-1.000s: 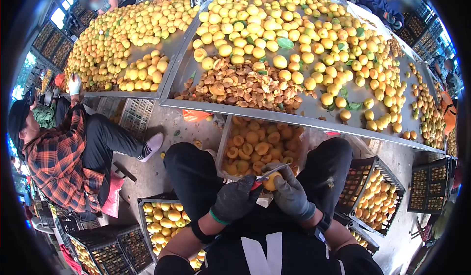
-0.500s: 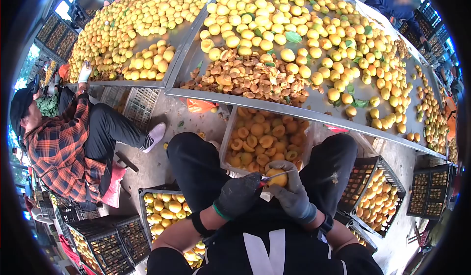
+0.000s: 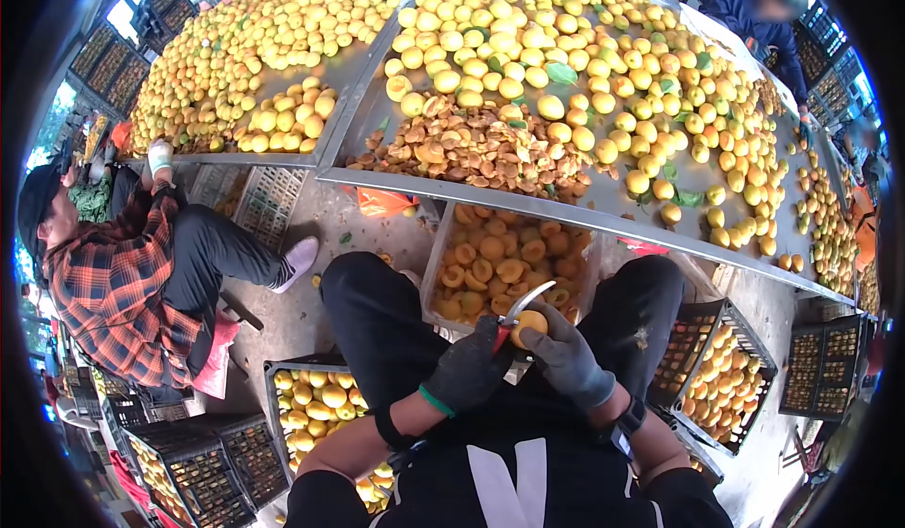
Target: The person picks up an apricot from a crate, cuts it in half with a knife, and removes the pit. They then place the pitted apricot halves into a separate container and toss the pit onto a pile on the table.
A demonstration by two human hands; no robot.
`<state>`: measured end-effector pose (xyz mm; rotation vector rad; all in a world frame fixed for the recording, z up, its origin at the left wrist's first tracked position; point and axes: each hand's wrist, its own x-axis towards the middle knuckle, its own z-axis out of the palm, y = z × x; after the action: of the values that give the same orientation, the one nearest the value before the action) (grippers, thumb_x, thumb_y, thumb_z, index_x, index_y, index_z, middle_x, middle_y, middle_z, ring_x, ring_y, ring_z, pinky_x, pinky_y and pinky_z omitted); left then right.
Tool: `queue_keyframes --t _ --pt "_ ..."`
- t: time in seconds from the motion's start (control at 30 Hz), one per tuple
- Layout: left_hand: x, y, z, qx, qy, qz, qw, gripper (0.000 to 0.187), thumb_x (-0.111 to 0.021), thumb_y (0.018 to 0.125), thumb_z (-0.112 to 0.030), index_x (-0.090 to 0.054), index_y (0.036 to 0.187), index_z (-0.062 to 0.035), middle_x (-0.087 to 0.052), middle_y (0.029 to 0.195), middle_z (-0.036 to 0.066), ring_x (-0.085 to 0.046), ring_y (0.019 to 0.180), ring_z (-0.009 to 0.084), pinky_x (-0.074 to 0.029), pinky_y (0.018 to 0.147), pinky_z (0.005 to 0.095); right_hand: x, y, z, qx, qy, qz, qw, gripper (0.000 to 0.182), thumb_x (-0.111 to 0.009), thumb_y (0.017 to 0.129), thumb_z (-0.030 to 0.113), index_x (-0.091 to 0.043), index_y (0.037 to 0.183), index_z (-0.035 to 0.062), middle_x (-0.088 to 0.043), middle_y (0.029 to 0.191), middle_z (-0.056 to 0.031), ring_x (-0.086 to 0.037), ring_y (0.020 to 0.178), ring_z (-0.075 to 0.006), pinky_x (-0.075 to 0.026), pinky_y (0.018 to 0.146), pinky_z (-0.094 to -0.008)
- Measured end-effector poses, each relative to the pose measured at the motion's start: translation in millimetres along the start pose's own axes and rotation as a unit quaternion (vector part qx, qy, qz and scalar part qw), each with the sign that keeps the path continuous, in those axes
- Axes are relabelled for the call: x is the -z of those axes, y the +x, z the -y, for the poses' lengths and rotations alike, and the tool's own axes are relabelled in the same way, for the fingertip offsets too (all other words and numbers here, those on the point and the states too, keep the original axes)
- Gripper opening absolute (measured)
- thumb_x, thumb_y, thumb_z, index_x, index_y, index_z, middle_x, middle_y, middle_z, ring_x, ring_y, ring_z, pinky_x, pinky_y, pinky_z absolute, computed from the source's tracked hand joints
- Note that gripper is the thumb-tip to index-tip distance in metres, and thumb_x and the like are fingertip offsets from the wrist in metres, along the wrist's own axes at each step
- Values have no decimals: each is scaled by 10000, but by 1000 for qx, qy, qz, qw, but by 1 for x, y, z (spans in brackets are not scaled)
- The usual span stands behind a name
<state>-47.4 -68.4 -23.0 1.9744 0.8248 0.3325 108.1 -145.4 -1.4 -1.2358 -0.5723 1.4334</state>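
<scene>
My left hand [image 3: 466, 368], in a dark glove with a green cuff, is closed around the red handle of a curved knife [image 3: 530, 299]. The knife's silver blade points up and to the right, past the fruit. Pinched in my grey-gloved right hand [image 3: 572, 366] is an apricot [image 3: 530, 327], right beside the base of the blade. Both hands meet above my lap. Just beyond them, a plastic crate [image 3: 436, 262] between my knees holds many halved apricots [image 3: 490, 259].
A metal-edged table [image 3: 566, 209] carries whole apricots [image 3: 650, 104] and a heap of brownish pieces [image 3: 481, 146]. Fruit-filled crates [image 3: 320, 401] [image 3: 726, 377] flank me. A person in a plaid shirt [image 3: 123, 292] sits at left; another person [image 3: 754, 9] leans in at far right.
The knife blade has swung from lying across the apricot to pointing up and away from it. Both my hands shifted slightly. The far-right person's arm moved.
</scene>
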Motion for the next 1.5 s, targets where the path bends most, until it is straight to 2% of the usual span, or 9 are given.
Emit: queue_keyframes --t 0.17,0.27,0.33,0.37,0.47,0.63,0.7,1.0,1.5 --pt "16 13 -12 -35 -13 6 999 388 -640 851 -214 -430 1112 -19 -587 849 231 -619 724 390 -490 619 431 8 0 10 47 -55 20 997 416 -618 894 160 -445 1244 16 -529 1125 -61 -509 1024 -129 -434 914 -259" --pt "28 20 -15 -35 -39 -97 994 387 -658 844 -196 -430 1117 -45 -568 839 170 -597 686 332 -487 621 398 20 3 8 150 -126 2 981 407 -598 897 142 -436 1250 19 -529 1139 -66 -514 1046 -146 -433 926 -286" --pt "49 24 -25 85 -359 -63 927 382 -668 837 -161 -442 1126 -58 -544 853 132 -562 698 298 -487 659 388 22 3 9 126 131 -44 982 424 -596 879 105 -427 1260 28 -537 1152 -86 -532 1063 -197 -444 925 -319" --pt "58 25 -29 9 -217 -91 972 423 -671 835 -141 -454 1189 -62 -577 964 132 -601 769 304 -497 685 393 22 0 17 94 295 4 951 456 -601 850 57 -418 1267 33 -547 1149 -112 -547 1067 -245 -447 935 -348" --pt "52 23 -30 -166 -13 -133 977 488 -664 843 -177 -444 1264 -64 -571 1104 176 -636 862 306 -508 704 373 29 1 20 63 370 95 922 479 -643 825 68 -436 1255 39 -552 1125 -118 -552 1061 -258 -438 951 -347" --pt "39 0 -28 -104 85 -34 990 481 -668 838 -269 -517 1240 -52 -635 1006 177 -653 833 321 -520 664 382 17 -1 25 156 239 69 956 527 -721 770 82 -464 1228 43 -558 1099 -102 -553 1047 -234 -446 931 -348" --pt "34 -4 -25 -150 101 -69 981 445 -730 767 -232 -575 1135 -36 -648 815 144 -622 655 339 -486 572 409 8 -4 27 192 164 29 967 567 -773 714 116 -473 1191 50 -553 1099 -95 -567 1030 -225 -464 890 -363" --pt "26 -11 -21 -206 268 -123 933 373 -709 768 -211 -619 1082 -31 -638 748 105 -622 581 260 -478 495 358 -2 -10 22 203 177 47 962 540 -774 732 64 -479 1183 97 -535 1138 -54 -553 1056 -207 -445 943 -360" --pt "23 -12 -12 -206 256 -141 934 392 -664 732 -128 -594 1101 -19 -638 812 110 -622 635 263 -485 541 375 -19 -17 22 205 178 17 962 506 -672 799 -27 -417 1219 93 -506 1160 -72 -544 1070 -215 -487 912 -357"
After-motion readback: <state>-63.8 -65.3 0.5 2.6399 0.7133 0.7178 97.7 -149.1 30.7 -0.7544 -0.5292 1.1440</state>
